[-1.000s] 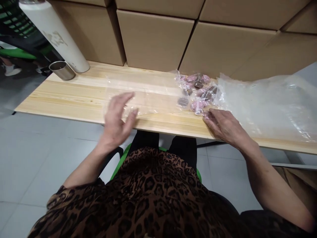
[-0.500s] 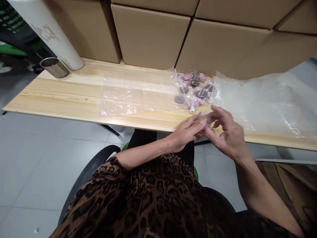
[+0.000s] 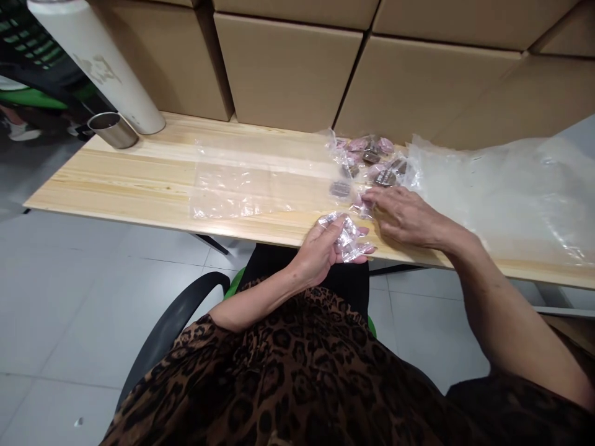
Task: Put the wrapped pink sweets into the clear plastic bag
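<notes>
In my left hand (image 3: pixel 320 248), a crinkled clear plastic wrapper (image 3: pixel 348 238) lies across the fingers with the thumb pressed on it. Whether anything is inside the wrapper I cannot make out. My right hand (image 3: pixel 404 217) reaches over the table, its fingertips closed on a pink packet in clear wrap (image 3: pixel 362 207). Behind it is a pile of small wrapped packets (image 3: pixel 372 152), pink and dark brown. A dark packet (image 3: pixel 340 189) lies apart, at the right end of a flat clear plastic bag (image 3: pixel 260 179).
A large stack of clear plastic bags (image 3: pixel 506 192) covers the table's right side. Cardboard boxes (image 3: pixel 288 74) form a wall along the back. At the left stand a metal cup (image 3: pixel 113 131) and a white roll (image 3: pixel 100 68). The wooden table's front edge (image 3: pixel 116 220) is close to me.
My hands were together over the table's front edge. The right has moved away, up to the packets, while the left has turned, showing the clear wrapper on its fingers.
</notes>
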### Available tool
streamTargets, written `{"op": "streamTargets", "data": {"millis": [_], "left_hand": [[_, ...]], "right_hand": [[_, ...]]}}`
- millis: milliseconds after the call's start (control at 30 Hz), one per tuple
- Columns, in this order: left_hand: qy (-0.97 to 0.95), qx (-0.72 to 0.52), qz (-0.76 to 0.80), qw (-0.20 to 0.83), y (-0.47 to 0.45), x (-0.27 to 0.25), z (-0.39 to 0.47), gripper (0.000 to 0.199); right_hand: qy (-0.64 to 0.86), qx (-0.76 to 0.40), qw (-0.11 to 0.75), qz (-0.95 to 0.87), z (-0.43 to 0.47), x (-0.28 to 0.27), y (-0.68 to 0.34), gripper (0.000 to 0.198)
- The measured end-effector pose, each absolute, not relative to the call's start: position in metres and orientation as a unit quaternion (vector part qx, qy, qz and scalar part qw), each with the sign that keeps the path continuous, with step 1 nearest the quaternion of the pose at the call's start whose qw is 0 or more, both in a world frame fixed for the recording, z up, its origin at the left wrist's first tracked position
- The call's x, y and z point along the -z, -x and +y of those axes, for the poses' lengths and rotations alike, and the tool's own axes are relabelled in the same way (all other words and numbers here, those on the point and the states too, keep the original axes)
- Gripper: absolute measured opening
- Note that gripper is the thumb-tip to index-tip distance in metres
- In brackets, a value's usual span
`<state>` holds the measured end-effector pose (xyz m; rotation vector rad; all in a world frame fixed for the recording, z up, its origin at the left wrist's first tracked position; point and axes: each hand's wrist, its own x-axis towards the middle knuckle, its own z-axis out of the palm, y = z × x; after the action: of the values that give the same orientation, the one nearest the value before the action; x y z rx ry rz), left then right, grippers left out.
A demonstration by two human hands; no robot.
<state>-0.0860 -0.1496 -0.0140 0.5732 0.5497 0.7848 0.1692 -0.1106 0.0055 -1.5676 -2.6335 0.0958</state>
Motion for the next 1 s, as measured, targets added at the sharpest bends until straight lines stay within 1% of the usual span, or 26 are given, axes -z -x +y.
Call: {"op": "streamTargets", "data": {"millis": [133, 233, 300, 433, 500, 600, 700, 767, 800, 867, 933, 1000], "left_hand": [[-0.277, -0.373, 0.260, 0.847, 0.086, 0.014, -0.149, 0.039], [-0.281, -0.372, 0.265, 0.844, 0.087, 0.015, -0.149, 0.042], [-0.280, -0.379, 0.267, 0.840, 0.089, 0.016, -0.150, 0.041], [-0.272, -0.410, 0.281, 0.824, 0.095, 0.014, -0.152, 0.040], [-0.272, -0.415, 0.287, 0.819, 0.099, 0.012, -0.152, 0.039], [-0.270, -0.422, 0.294, 0.814, 0.106, 0.008, -0.152, 0.037], [-0.272, -0.428, 0.301, 0.808, 0.111, 0.005, -0.151, 0.041], [-0.277, -0.440, 0.305, 0.798, 0.113, 0.005, -0.150, 0.045], [-0.280, -0.449, 0.308, 0.790, 0.113, 0.006, -0.150, 0.046], [-0.291, -0.467, 0.316, 0.773, 0.113, 0.007, -0.148, 0.045], [-0.310, -0.477, 0.314, 0.760, 0.110, 0.009, -0.147, 0.043], [-0.331, -0.486, 0.293, 0.754, 0.103, 0.012, -0.146, 0.041]], "right_hand": [[0.498, 0.019, 0.000, -0.867, -0.114, -0.010, -0.168, 0.052], [0.488, 0.017, -0.016, -0.873, -0.116, -0.014, -0.162, 0.056], [0.481, -0.006, -0.007, -0.877, -0.117, -0.015, -0.155, 0.059], [0.479, -0.024, 0.044, -0.876, -0.122, -0.007, -0.139, 0.061], [0.475, -0.004, 0.065, -0.878, -0.125, 0.001, -0.132, 0.057], [0.479, 0.043, 0.068, -0.874, -0.130, 0.010, -0.125, 0.050], [0.510, 0.083, 0.057, -0.854, -0.137, 0.010, -0.125, 0.047], [0.534, 0.083, 0.066, -0.839, -0.147, 0.004, -0.129, 0.047], [0.546, 0.071, 0.089, -0.830, -0.153, -0.001, -0.133, 0.047], [0.574, 0.008, 0.166, -0.801, -0.169, -0.014, -0.138, 0.044], [0.594, -0.100, 0.261, -0.755, -0.184, -0.027, -0.139, 0.037], [0.592, -0.231, 0.319, -0.703, -0.195, -0.039, -0.132, 0.031]]}}
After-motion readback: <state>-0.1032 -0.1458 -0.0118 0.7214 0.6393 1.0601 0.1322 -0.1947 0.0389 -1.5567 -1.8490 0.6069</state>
